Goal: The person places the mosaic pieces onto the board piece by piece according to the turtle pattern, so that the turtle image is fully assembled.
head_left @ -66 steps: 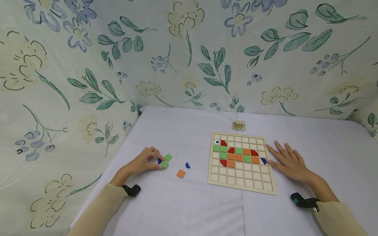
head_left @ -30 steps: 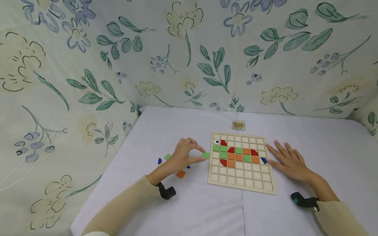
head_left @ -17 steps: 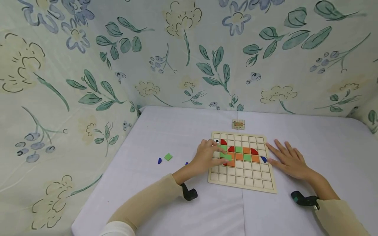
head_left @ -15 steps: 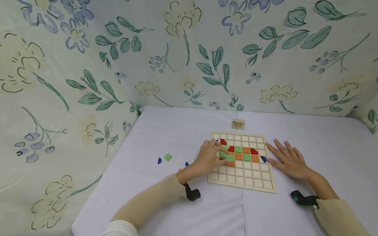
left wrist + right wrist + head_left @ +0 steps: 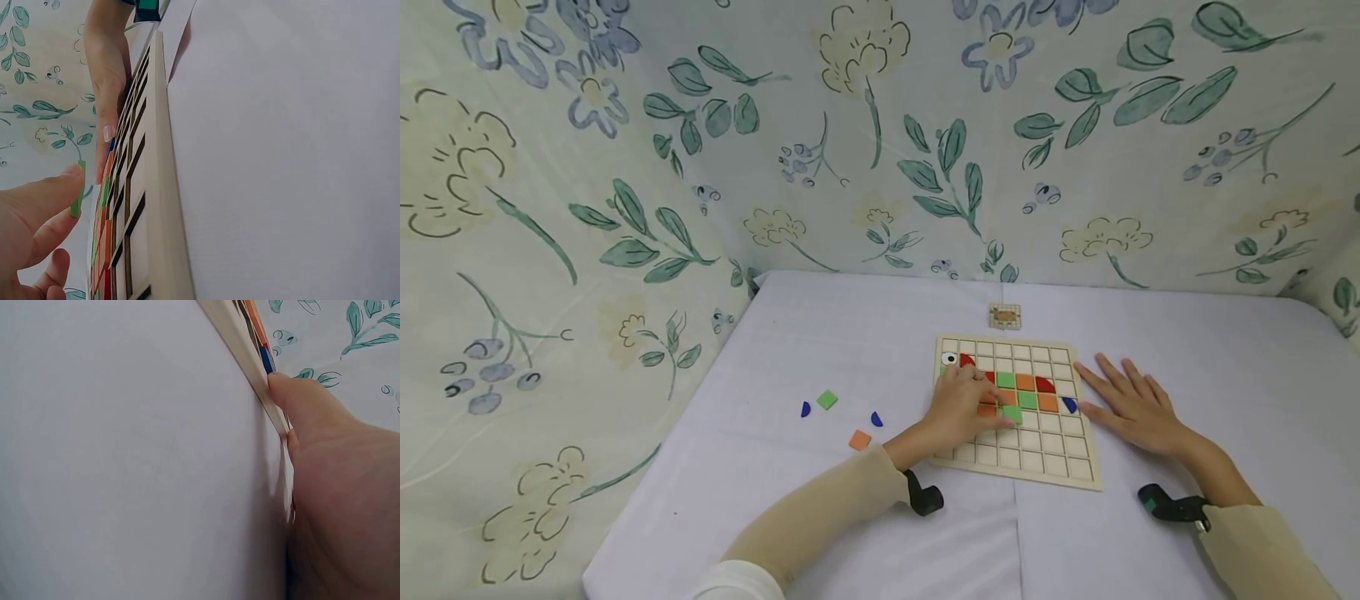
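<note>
My left hand [image 5: 961, 408] pinches a green square tile [image 5: 1012, 415] between thumb and finger, over the wooden grid board [image 5: 1052, 471]. In the left wrist view the green tile [image 5: 79, 189] stands edge-on, a little off the board's face. Red, orange and green pieces fill a band of cells on the board; my left hand covers some of them. A round eye piece [image 5: 950, 358] sits at the upper left. My right hand [image 5: 1138, 417] lies flat with fingers spread, thumb at the board's right edge beside a blue piece [image 5: 1070, 405].
Left of the board lie a green tile [image 5: 827, 399], an orange tile [image 5: 860, 440] and two blue half-round pieces, one [image 5: 806, 409] farther left, the other [image 5: 877, 419] nearer the board. Behind the board is a small picture card [image 5: 1005, 316]. A white cloth [image 5: 820, 325] covers the table.
My left hand took the green tile from the loose pieces and carried it right, over the board to a spot below the coloured band. My right hand stayed in place.
</note>
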Action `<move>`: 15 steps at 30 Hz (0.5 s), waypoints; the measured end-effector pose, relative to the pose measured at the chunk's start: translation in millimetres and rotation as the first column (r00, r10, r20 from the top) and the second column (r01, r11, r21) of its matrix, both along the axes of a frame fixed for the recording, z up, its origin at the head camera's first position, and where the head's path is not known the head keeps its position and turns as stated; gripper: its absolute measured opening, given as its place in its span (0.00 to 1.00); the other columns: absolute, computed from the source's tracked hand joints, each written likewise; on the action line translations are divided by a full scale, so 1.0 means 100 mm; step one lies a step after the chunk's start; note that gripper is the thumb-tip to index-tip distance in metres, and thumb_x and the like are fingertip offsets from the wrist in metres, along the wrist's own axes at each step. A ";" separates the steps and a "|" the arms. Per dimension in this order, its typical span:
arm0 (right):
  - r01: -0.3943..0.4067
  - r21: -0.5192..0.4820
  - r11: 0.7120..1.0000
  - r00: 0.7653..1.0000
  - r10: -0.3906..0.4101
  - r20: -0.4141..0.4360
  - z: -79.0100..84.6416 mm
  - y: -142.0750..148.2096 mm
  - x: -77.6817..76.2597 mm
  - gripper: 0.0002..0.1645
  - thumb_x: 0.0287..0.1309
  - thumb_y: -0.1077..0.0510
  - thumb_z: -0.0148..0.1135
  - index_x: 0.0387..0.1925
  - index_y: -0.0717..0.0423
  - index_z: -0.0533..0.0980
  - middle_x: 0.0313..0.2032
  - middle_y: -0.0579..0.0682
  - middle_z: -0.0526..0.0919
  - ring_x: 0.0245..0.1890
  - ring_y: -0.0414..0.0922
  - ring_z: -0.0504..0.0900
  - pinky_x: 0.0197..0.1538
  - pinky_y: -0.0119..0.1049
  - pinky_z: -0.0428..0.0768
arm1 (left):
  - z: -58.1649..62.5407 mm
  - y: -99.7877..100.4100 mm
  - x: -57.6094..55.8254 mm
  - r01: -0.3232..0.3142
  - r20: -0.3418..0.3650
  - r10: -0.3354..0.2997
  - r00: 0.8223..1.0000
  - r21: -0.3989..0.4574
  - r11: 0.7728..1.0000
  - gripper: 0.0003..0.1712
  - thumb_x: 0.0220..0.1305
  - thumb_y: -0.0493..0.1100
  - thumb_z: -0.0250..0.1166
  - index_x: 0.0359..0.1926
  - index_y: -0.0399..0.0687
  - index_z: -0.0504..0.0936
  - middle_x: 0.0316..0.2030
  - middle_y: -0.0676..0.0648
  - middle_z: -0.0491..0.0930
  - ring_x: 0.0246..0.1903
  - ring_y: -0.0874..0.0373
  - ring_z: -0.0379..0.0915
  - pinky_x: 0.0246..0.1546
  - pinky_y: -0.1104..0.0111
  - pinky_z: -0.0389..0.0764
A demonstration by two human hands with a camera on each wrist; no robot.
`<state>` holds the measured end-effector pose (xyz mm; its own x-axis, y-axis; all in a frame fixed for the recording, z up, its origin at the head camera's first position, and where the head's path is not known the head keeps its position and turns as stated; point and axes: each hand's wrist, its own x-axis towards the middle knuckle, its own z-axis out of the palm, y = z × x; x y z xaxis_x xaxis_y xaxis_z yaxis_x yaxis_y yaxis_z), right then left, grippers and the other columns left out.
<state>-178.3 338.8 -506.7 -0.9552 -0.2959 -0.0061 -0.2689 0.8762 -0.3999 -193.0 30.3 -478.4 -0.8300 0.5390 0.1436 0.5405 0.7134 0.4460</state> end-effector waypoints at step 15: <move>-0.004 0.004 1.000 1.000 0.004 -0.009 -0.03 0.01 -0.01 0.45 0.72 0.39 0.50 0.80 0.47 0.45 0.77 0.66 0.37 0.73 0.71 0.27 0.65 0.70 0.26 | -0.08 0.01 0.01 -0.056 0.023 0.057 0.998 -0.030 0.998 0.18 0.53 0.64 0.74 0.43 0.67 0.87 0.42 0.60 0.71 0.45 0.64 0.58 0.40 0.74 0.59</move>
